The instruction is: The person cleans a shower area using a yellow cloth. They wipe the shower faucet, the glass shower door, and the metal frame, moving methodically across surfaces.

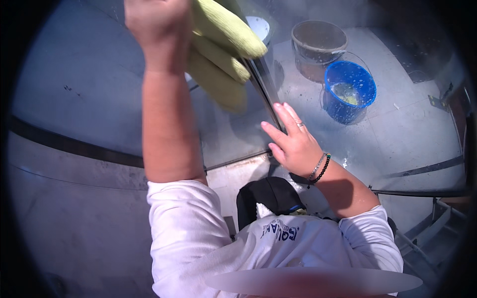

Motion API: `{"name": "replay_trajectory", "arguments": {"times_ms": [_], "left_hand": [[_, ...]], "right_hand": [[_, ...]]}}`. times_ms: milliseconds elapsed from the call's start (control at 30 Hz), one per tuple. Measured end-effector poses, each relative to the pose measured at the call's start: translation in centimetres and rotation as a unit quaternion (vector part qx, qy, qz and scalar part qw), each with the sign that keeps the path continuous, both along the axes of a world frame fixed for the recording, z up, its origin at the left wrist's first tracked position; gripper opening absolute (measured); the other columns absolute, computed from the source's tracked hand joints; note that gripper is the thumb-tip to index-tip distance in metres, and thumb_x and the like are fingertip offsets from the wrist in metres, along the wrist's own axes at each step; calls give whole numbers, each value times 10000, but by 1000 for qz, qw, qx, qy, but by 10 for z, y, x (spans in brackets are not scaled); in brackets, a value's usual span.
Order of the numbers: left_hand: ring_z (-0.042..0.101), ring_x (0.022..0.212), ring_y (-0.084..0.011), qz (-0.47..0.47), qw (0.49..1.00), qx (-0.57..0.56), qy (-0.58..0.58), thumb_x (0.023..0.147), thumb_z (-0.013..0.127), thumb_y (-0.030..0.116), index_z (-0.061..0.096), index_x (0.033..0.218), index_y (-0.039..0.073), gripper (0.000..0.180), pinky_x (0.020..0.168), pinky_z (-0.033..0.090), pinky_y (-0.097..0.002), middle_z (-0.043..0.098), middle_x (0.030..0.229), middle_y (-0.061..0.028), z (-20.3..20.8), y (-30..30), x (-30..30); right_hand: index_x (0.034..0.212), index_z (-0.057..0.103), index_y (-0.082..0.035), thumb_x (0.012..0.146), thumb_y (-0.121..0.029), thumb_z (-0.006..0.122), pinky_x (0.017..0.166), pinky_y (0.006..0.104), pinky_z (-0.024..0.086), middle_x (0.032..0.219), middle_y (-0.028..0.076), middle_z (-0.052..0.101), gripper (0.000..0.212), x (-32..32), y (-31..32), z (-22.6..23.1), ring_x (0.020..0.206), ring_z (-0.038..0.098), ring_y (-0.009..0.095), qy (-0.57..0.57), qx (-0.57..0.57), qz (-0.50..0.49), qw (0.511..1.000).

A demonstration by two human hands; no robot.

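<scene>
At the top of the head view my left hand (pixel 160 22) is raised and closed on a yellow-green cloth (pixel 223 32), which hangs in several folds to its right. Some of the grip is cut off by the picture's upper edge. The cloth lies over the glass pane (pixel 94 84) on the left, beside the dark upright metal edge (pixel 261 84). My right hand (pixel 295 141) is lower and nearer to me, its fingers spread beside that edge. Whether the fingertips press on the glass or the frame, I cannot tell. It holds nothing.
Through the right-hand glass (pixel 392 144), specked with drops, a blue bucket (pixel 365 104) with something light inside stands before a larger greyish bucket (pixel 318 42). A white round container (pixel 258 26) is partly behind the frame. A metal rack or ladder (pixel 422 236) stands at lower right.
</scene>
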State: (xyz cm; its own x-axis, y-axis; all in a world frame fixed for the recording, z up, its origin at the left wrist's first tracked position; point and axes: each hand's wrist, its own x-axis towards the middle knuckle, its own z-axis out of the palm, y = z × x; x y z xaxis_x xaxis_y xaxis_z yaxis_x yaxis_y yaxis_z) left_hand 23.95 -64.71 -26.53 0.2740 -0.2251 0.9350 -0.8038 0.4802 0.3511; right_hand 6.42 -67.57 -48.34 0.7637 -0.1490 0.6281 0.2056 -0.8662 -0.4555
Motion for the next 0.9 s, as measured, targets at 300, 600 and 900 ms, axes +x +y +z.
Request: {"name": "replay_trajectory", "arguments": {"times_ms": [300,600,900], "left_hand": [[531,896,-308,271,954,123,-29,660,592,-53,532,1100,32,452,783,454,-359,503,1002,-166,-240,38,5],[508,884,-319,227,915,302,144,739,598,-31,569,1056,94,342,757,448,-380,493,964,-154,-461,49,-19],[518,935,-303,164,893,403,112,769,560,19,578,1059,105,303,736,476,-367,534,975,-102,-569,69,-11]], "right_hand": [[1153,539,-70,694,-73,649,949,437,385,1316,240,356,472,-48,-10,-67,1211,369,414,212,-8,-28,977],[1108,567,-62,681,-70,678,912,423,416,1279,244,383,441,-89,-12,-109,1146,431,407,336,-27,-53,940],[1130,561,-77,706,-65,678,917,384,422,1335,216,354,440,-92,-12,-112,1133,462,378,437,-50,-66,896]]}}
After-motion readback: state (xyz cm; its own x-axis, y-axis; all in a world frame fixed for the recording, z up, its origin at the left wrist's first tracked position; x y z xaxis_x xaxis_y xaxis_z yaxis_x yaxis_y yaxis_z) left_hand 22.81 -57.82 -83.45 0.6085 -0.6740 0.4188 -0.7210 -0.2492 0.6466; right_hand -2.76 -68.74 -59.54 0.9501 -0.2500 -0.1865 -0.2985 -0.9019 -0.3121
